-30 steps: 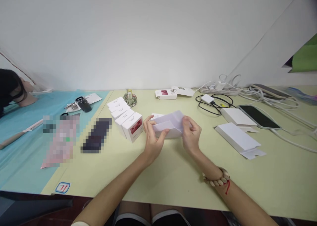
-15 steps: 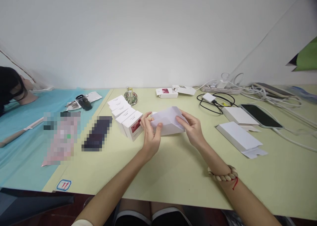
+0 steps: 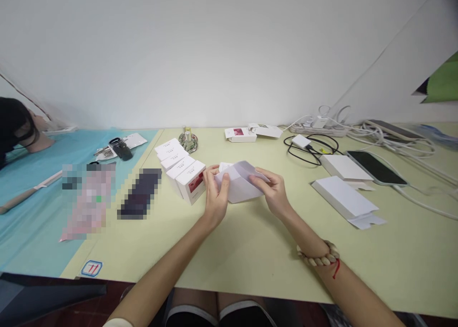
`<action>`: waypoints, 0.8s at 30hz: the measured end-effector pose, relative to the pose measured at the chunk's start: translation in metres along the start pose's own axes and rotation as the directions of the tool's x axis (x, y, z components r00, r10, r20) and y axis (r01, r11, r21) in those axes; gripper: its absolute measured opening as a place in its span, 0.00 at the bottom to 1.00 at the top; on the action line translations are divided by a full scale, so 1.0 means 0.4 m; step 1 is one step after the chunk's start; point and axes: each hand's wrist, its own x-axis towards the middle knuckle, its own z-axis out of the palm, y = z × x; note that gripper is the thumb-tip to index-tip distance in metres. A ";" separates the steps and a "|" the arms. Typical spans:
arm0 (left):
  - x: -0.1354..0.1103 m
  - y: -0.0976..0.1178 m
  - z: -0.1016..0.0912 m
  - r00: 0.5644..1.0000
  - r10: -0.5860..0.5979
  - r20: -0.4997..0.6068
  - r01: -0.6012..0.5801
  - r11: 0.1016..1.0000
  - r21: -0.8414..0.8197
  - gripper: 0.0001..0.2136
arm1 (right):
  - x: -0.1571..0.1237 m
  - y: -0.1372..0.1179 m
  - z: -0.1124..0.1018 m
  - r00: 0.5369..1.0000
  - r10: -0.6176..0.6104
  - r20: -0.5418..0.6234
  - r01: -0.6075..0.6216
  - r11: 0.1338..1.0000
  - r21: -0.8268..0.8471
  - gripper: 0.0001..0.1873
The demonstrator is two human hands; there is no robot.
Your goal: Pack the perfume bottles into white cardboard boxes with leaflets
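Pale green table (image 3: 250, 250), white wall behind; left hand (image 3: 214, 195), right hand (image 3: 274, 193) pinching white carton (image 3: 240, 186)

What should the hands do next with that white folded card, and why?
Probably squeeze the folded card open into a box shape: the left hand and right hand both pinch it, it looks half-flat, and finished boxes stand in a row beside it.

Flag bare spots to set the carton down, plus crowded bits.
Both hands grip the white carton. Free: the green table between the forearms toward the near edge; the gap between the right hand and the flat white sleeve; the near-right corner below that sleeve. Crowded: the box row beside the left hand, and the cables and phone at back right.
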 end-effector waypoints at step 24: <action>0.012 0.013 0.030 0.737 -0.428 0.522 0.673 0.528 -0.518 0.18 | -0.024 -0.030 0.016 0.895 -0.050 0.443 0.036 0.999 0.041 0.52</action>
